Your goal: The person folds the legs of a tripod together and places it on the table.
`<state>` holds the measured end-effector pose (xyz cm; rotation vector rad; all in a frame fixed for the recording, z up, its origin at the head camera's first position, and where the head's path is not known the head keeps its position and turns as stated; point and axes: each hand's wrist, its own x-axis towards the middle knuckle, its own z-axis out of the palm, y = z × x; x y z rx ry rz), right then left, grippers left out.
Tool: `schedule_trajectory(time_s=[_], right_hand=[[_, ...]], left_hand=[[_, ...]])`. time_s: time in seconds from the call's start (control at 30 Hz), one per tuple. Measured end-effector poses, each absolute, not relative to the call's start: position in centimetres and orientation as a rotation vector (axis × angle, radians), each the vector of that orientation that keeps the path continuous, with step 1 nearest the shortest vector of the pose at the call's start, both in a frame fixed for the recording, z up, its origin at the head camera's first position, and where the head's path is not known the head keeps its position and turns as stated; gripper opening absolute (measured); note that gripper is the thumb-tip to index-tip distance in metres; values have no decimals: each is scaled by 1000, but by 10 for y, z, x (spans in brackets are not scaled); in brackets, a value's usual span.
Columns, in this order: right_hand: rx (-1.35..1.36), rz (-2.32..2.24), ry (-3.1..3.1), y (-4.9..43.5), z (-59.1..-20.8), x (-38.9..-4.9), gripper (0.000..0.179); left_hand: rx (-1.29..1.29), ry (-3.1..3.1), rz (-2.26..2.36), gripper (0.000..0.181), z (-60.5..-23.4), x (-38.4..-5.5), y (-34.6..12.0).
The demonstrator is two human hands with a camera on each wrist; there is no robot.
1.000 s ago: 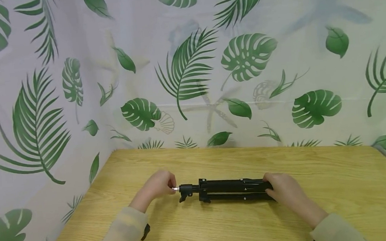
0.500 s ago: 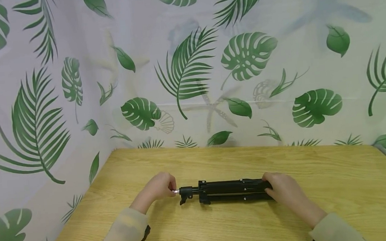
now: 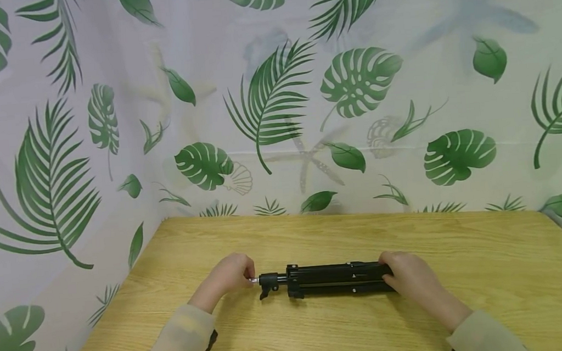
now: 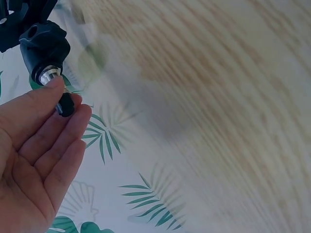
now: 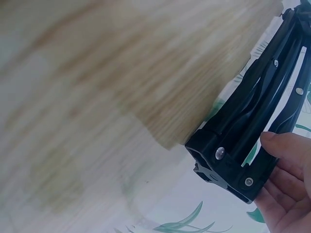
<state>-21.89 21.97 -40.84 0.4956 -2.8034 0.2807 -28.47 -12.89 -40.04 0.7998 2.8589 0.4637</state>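
A folded black tripod stand (image 3: 320,274) lies crosswise between my hands, just above or on the wooden table; which, I cannot tell. At its left end my left hand (image 3: 233,272) pinches a short silver stud (image 4: 49,74) between thumb and fingers. A small black tip (image 4: 65,104) shows among those fingertips in the left wrist view. Beside the stud, a black clamp knob (image 3: 265,293) hangs below the collar. My right hand (image 3: 413,275) grips the legs at the other end, with its thumb on one leg (image 5: 286,109). The black end bracket (image 5: 226,165) shows past that hand.
The wood-grain table (image 3: 353,335) spreads around the stand on all sides. Behind it and at the left hangs a pale leaf-print curtain (image 3: 283,197). Long sleeves (image 3: 175,343) cover both forearms.
The stand's left end and my left hand have dropped slightly toward the near side. Both hands keep the same hold, and the right hand has barely moved.
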Motion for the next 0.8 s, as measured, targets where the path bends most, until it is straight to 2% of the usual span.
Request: schedule_trajectory(time_s=[0.8], right_hand=[[472, 306, -2845, 223, -411, -218, 23]], left_hand=[[783, 2895, 469, 6, -407, -288, -126]])
